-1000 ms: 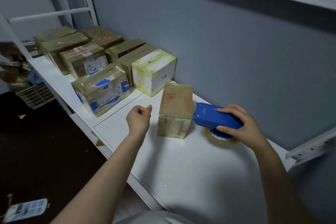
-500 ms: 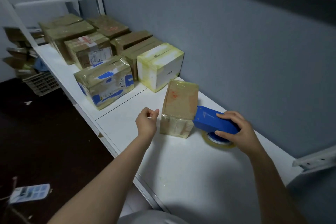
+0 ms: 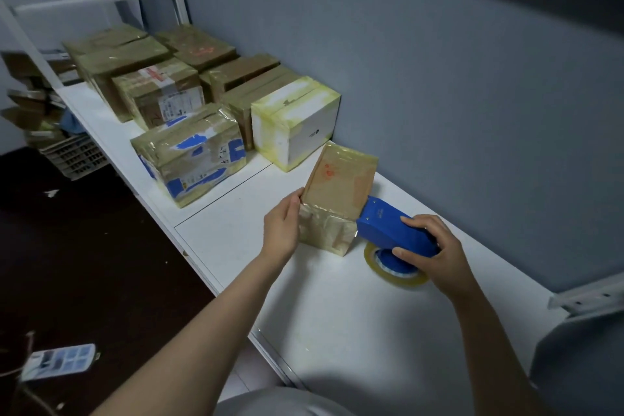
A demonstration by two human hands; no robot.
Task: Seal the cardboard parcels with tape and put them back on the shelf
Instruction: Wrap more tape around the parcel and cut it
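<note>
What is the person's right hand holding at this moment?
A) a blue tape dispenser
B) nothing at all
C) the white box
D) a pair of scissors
A: the right hand grips the blue tape dispenser, its front end at the side of the small parcel that the left hand touches.

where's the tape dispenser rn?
Head view, right of centre on the white shelf: the right hand grips the tape dispenser, its nose against the right side of the parcel the left hand touches.
</note>
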